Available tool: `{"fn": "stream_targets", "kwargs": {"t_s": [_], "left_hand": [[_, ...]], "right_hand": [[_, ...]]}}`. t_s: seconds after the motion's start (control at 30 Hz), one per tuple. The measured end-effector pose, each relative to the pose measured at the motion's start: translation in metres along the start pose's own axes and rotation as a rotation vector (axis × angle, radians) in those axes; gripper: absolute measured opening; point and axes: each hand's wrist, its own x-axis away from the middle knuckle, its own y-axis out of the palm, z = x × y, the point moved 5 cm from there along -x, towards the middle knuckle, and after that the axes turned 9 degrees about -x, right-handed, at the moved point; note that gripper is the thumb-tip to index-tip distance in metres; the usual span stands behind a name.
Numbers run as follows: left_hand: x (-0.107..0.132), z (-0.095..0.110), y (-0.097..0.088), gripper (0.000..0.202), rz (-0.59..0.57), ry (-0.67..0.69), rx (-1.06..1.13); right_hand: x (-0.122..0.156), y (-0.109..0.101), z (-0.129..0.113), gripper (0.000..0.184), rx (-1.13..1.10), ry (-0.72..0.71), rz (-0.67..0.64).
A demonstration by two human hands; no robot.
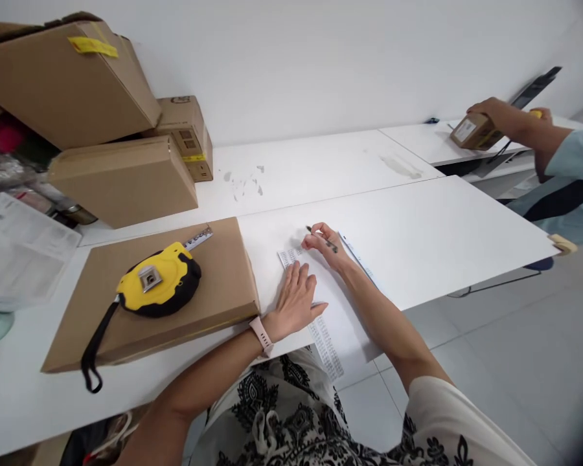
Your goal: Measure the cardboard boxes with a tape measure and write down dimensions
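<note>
My left hand (297,301) lies flat with its fingers spread on a sheet of paper (340,317). Rows of small print (326,346) run along the sheet's left side, and its near end hangs over the table edge. A dark pen (331,246) is gripped in my right hand (326,244), just above the far end of the paper. Beside the right wrist shows a blue-marked strip or edge (357,259), partly covered by my forearm. Left of my hands, a yellow and black tape measure (158,279) rests on a flat cardboard box (223,259), its metal blade slightly out.
Cardboard boxes (126,175) are stacked at the back left, near a clear plastic container (24,252). The white table (418,226) stretches right along the wall. At the far right, a co-worker's hand (490,113) holds a small brown box (473,131).
</note>
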Motion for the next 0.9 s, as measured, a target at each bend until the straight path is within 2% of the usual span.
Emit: {"fn": "stream_targets", "kwargs": {"t_s": [0.1,0.27,0.37,0.47,0.63,0.77,0.9], "left_hand": [[-0.004,0.000,0.002,0.063,0.036,-0.017,0.022],[-0.005,0.001,0.011,0.076,0.086,-0.055,0.045],[-0.005,0.001,0.014,0.078,0.086,-0.070,0.063],[-0.005,0.001,0.013,0.077,0.075,-0.074,0.083],[-0.005,0.000,0.012,0.080,0.082,-0.078,0.059],[-0.006,0.001,0.014,0.081,0.086,-0.082,0.052],[-0.005,0.002,0.014,0.081,0.094,-0.084,0.053]], "right_hand": [[0.002,0.003,0.005,0.047,0.065,-0.012,0.024],[0.001,0.005,0.014,0.063,0.043,0.100,-0.021],[0.004,0.004,0.018,0.050,0.134,0.141,0.011],[0.010,0.003,0.017,0.036,0.249,0.097,0.050],[0.016,0.006,0.012,0.033,0.302,0.026,0.034],[0.015,0.004,0.020,0.037,0.287,0.090,0.031],[0.015,0.001,0.016,0.030,0.458,-0.027,0.102]]}}
